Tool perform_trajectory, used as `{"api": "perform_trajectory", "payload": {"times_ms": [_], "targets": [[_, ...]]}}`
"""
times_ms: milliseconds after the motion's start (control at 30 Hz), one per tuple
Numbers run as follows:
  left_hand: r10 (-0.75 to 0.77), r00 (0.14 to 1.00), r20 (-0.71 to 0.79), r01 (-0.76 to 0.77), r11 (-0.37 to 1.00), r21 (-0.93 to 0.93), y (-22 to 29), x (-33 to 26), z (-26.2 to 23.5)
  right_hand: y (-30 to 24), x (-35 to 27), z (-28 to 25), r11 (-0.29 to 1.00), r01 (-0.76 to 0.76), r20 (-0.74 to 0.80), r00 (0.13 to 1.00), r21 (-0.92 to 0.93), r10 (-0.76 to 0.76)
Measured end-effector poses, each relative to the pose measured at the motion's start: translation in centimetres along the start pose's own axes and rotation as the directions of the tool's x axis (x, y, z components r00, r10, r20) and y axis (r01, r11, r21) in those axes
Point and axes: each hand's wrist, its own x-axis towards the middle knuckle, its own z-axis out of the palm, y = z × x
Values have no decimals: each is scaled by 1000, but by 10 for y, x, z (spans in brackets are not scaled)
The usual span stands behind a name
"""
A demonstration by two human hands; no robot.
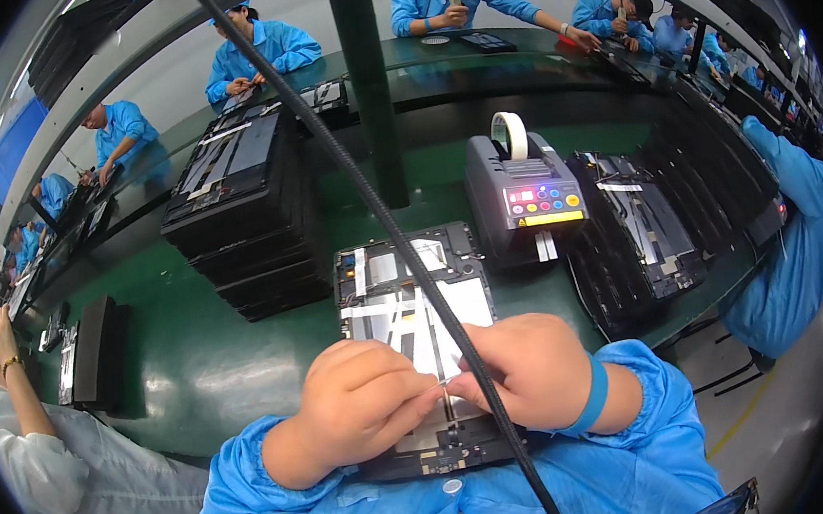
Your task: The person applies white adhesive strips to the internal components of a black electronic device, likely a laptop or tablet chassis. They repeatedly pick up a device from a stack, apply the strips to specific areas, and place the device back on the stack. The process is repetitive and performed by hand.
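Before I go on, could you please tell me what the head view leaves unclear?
Head view: what the left hand and right hand may pinch; fingers cover it.
Head view: middle of open device, partly behind hands and black cable.
Head view: pale-sleeved neighbour, partly cut off by left rim.

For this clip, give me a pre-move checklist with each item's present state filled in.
1. Left hand and right hand both at the opened tablet-like device: ok.
2. Blue wristband on the right wrist: ok.
3. White tape roll on the grey dispenser: ok.
4. View of the work unobstructed: not ok; a black cable crosses in front.
5. Anything pinched between the fingertips: cannot tell; too small.
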Motion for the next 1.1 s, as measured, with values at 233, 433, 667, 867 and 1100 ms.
{"api": "perform_trajectory", "payload": {"times_ms": [233, 433, 667, 867, 1100], "targets": [[-14, 995, 100, 7, 997, 71, -12, 45, 14, 29, -14, -13, 992, 17, -257, 966, 126, 16], [-265, 921, 285, 211, 955, 207, -47, 82, 40, 77, -4, -8, 689, -144, -241, 870, 710, 430], [-127, 900, 416, 27, 971, 237, -67, 84, 32, 94, 1, -3, 604, -127, -197, 875, 787, 441], [-174, 920, 351, 96, 969, 229, -83, 57, 28, 106, 45, 13, 914, -185, -265, 919, 362, 291], [-157, 934, 321, 33, 932, 360, -78, 52, 28, 103, 68, 6, 917, -322, -37, 940, 235, 340]]}}
